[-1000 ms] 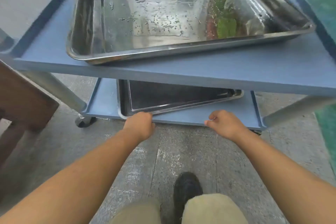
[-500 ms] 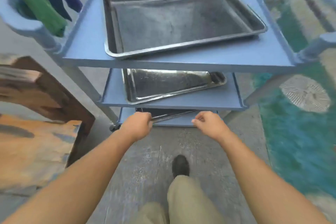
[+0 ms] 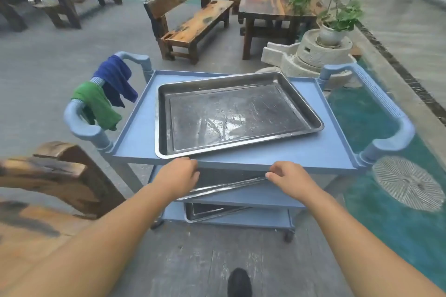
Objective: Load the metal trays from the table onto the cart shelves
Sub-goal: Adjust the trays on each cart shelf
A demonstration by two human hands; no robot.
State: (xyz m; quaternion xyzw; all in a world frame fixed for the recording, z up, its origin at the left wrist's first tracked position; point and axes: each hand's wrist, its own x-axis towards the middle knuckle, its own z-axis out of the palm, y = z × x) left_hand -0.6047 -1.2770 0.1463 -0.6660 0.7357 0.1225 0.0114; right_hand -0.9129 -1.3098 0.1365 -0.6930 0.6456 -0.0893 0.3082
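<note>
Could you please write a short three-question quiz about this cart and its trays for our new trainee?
1. True or false: the top tray lies square to the cart edges.
2. How many trays show on the cart?
3. What hangs over the handle on the left: A) a bucket, B) a blue cloth and a green cloth, C) gloves?

Key: 1 false, it sits askew. 2 three, one per shelf. 3 B.

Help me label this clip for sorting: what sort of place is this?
Probably an outdoor restaurant or teahouse courtyard. Rustic wooden benches and tables stand on paved ground, a potted plant sits on a stone millstone by a green pond, and a blue service cart carries metal trays.
</note>
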